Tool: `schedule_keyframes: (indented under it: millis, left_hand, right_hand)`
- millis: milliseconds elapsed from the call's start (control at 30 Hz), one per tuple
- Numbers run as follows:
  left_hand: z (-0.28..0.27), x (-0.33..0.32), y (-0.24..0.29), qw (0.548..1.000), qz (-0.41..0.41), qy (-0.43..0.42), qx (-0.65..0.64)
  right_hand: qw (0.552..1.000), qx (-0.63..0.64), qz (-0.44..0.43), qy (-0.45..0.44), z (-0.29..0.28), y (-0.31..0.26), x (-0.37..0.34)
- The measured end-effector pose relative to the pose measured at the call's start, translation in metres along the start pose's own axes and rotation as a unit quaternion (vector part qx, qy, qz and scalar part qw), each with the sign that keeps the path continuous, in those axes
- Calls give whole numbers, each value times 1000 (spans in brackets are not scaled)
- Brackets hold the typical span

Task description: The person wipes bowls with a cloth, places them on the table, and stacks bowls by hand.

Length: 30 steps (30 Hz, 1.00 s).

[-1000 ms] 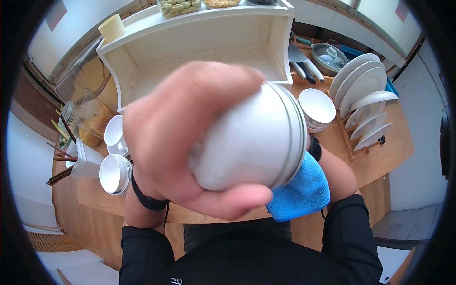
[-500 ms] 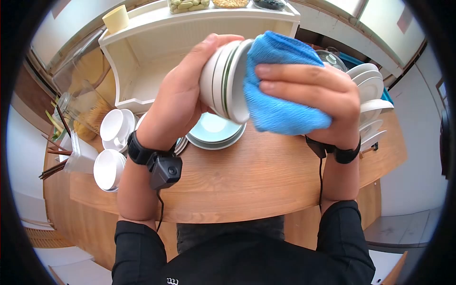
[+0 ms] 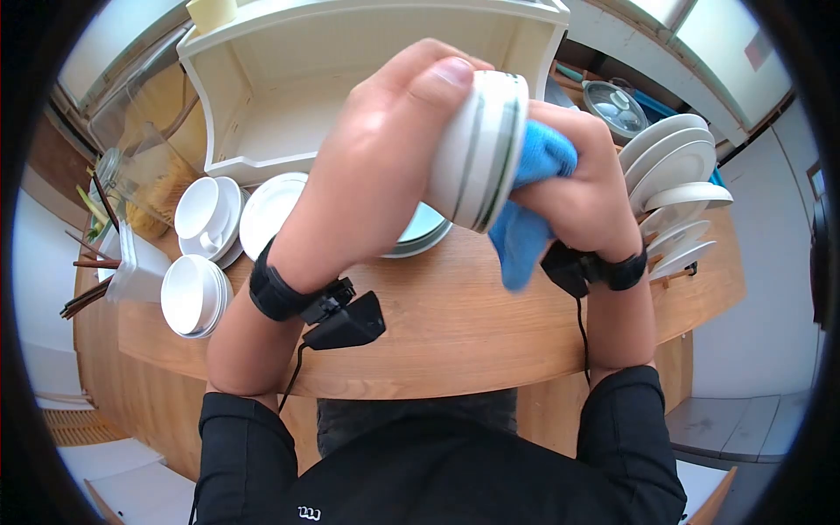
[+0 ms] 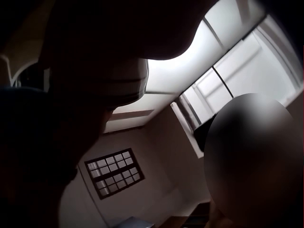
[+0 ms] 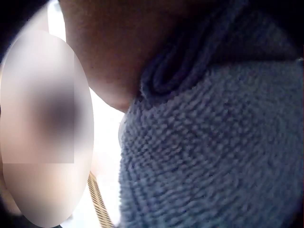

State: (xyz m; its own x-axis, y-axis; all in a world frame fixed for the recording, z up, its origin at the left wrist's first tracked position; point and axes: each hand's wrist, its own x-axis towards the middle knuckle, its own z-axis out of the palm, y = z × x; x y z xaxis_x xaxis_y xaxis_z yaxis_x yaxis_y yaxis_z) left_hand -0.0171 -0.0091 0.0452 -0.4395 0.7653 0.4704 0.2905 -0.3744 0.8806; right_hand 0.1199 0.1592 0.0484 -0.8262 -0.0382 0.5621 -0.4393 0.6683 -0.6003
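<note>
A white bowl with green stripes (image 3: 477,153) is held up over the table, tilted on its side with its rim to the right. My left hand (image 3: 381,149) grips it from the left, its thumb along the outside near the base. Opposite the rim, my right hand (image 3: 582,179) holds a blue cloth (image 3: 516,241) bunched up, part of it against the bowl's opening and a corner hanging below. The bowl hides the right fingertips. In the right wrist view the cloth (image 5: 213,142) fills most of the frame; in the left wrist view the bowl (image 4: 121,83) is dark.
Behind the hands stands a cream shelf (image 3: 289,96). To the left are stacked white bowls (image 3: 188,293), a cup (image 3: 199,214) on saucers and a chopstick holder (image 3: 136,267). Plates (image 3: 674,166) stand in a rack at right. Pale blue plates (image 3: 424,226) lie under the bowl.
The bowl was close to the head camera, then lowered over the table. The right hand has brought the cloth from spread beside the rim to bunched against the opening.
</note>
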Motion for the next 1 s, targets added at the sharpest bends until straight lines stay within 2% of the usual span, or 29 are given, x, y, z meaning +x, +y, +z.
schedule_keyframes:
  millis: [33,67,100,133,167,200,233,267,333,367,400,467,567,600,633,667,700,767,800,833,867,900,933,967,1000]
  left_hand:
    - [-2,-3,4,995,31,-5,95]
    - [-2,-4,3,995,30,-3,97]
    - [-1,-5,0,968,158,8,195]
    - [1,-5,-2,915,282,20,289]
    - [4,-5,-4,895,316,44,312]
    - [4,-3,-7,894,313,50,316]
    - [2,1,-12,860,384,60,331]
    - [0,4,-16,820,452,67,345]
    - [0,7,-22,790,491,81,358]
    - [0,8,-27,777,503,100,365]
    - [1,8,-31,762,516,119,373]
    - [-1,8,-34,722,539,146,408]
    - [1,12,-39,721,536,159,410]
    - [1,14,-38,703,561,158,408]
    - [2,16,-37,686,585,156,404]
    - [3,16,-35,690,582,155,401]
    - [3,17,-32,702,581,149,384]
    - [1,21,-29,721,582,135,351]
    - [2,18,-25,757,556,125,320]
    - [4,15,-23,777,540,140,291]
    - [6,12,-21,795,524,156,262]
    - [5,11,-14,820,499,149,238]
    - [-4,16,-14,819,520,95,225]
    - [-3,14,-12,821,518,95,221]
    - [-12,10,-10,817,511,100,247]
  right_hand:
    - [1000,3,0,1,0,1,-3]
    - [976,186,107,21,0,1,-5]
    - [909,359,210,37,3,-1,-5]
    - [872,428,214,106,12,-9,-6]
    - [856,430,228,173,23,-22,-6]
    - [836,431,242,239,31,-30,-5]
    - [874,370,273,159,15,-23,-14]
    - [867,392,258,165,15,-24,-14]
    - [903,329,225,160,13,-24,-14]
    - [894,302,236,232,23,-34,-9]
    - [888,369,231,146,13,-28,-10]
    - [886,407,210,77,9,-4,-16]
    - [874,446,178,74,11,-2,-15]
    - [874,446,179,72,14,-16,-8]
    - [861,434,231,133,16,-36,1]
    - [841,417,284,196,18,-48,3]
    - [839,416,289,199,12,-45,-5]
    - [879,370,277,119,-9,-37,-26]
    - [895,347,271,78,-14,-36,-34]
    - [904,375,205,3,-18,-30,-32]
    - [904,373,209,5,-12,-29,-38]
    - [980,142,109,85,-2,-26,-46]
    - [983,-100,1,156,6,-26,-50]
    - [975,-184,-124,31,0,-39,-30]
    - [975,-184,-121,30,-1,-46,-29]
